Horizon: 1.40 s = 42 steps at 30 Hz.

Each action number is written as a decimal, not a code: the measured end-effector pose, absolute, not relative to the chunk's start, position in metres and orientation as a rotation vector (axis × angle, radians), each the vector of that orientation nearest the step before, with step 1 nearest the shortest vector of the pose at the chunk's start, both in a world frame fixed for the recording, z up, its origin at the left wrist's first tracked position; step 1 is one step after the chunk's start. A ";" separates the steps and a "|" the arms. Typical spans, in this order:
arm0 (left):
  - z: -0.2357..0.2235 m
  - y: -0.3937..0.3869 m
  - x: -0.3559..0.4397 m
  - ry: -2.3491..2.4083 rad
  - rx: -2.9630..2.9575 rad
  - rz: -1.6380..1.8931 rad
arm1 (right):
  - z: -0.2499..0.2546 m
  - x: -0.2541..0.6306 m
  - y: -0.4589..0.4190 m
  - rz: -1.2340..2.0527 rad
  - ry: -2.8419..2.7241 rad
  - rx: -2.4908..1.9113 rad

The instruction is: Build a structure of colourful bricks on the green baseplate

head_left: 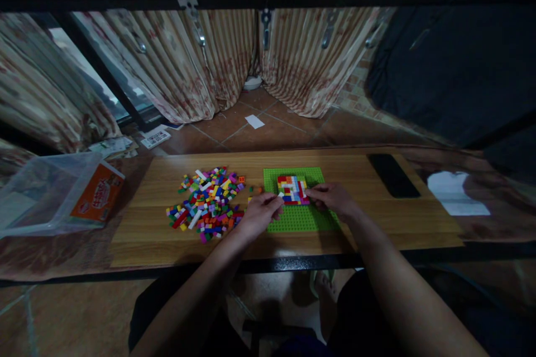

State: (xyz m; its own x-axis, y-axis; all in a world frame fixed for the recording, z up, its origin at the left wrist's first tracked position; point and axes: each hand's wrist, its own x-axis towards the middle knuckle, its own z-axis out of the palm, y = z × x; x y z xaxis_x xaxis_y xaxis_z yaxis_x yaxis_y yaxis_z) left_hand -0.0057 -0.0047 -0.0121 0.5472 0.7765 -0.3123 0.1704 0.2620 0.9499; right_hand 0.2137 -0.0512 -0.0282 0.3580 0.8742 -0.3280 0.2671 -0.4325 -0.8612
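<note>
Brick block (293, 190) on green baseplate (299, 223), wooden desk (142, 217)

Clear plastic bin (50, 189), orange label (97, 192), far left of the baseplate; heap of loose bricks (211, 201), mixed colours, left of the baseplate; left hand (263, 212), at the baseplate's left edge, pinching a small white brick (281, 195); right hand (333, 198), over the baseplate's right side, fingertips at the block, grip cannot be told; flat black slab (393, 175), right of the baseplate; white paper (458, 195), farther right of it.

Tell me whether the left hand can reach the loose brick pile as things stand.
Probably yes: the loose brick pile lies close beside the left hand, nothing tall between, though it seems to pinch a white brick.
</note>
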 end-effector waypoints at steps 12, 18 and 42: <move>-0.021 -0.002 -0.005 0.965 1.292 0.514 | -0.031 0.213 -0.052 1.109 -0.955 -1.860; -0.026 -0.002 -0.004 0.966 1.303 0.489 | -0.036 0.212 -0.052 1.051 -1.009 -1.890; -0.023 -0.014 0.002 0.811 1.286 0.443 | -0.017 0.150 -0.087 0.987 -1.163 -1.512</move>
